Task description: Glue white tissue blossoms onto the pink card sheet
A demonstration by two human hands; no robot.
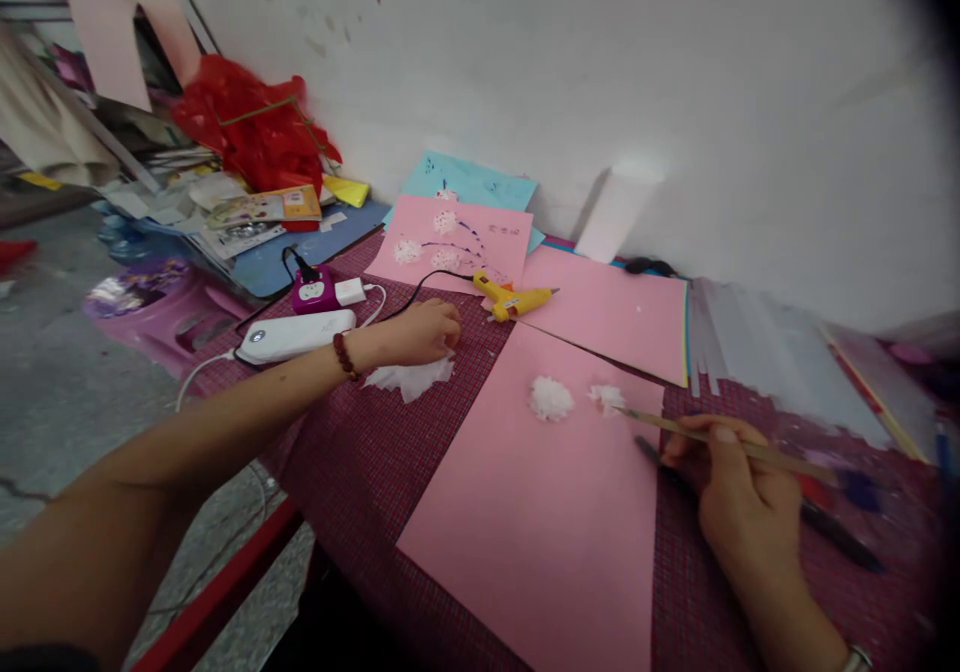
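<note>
My left hand (429, 334) is closed, its fingertips curled down onto torn white tissue paper (411, 380) on the table; the exact pinch is hidden. In my right hand (739, 492) is a thin wooden paintbrush (679, 429), held like a pen. Its narrow tip touches a small white tissue tuft (606, 398) on a pink sheet (555, 512). Left of that tuft sits a fuller white tissue pompom (551, 398) on the same sheet. A dark pen (840, 534) lies beneath my right hand.
A yellow glue gun (514, 299) rests behind the sheet, its cord running left. A white power bank (296, 337) and purple power socket (313, 292) stand at left. Finished flower pictures (457, 237) lean near the wall. Plastic sleeves (780, 362) lie at right.
</note>
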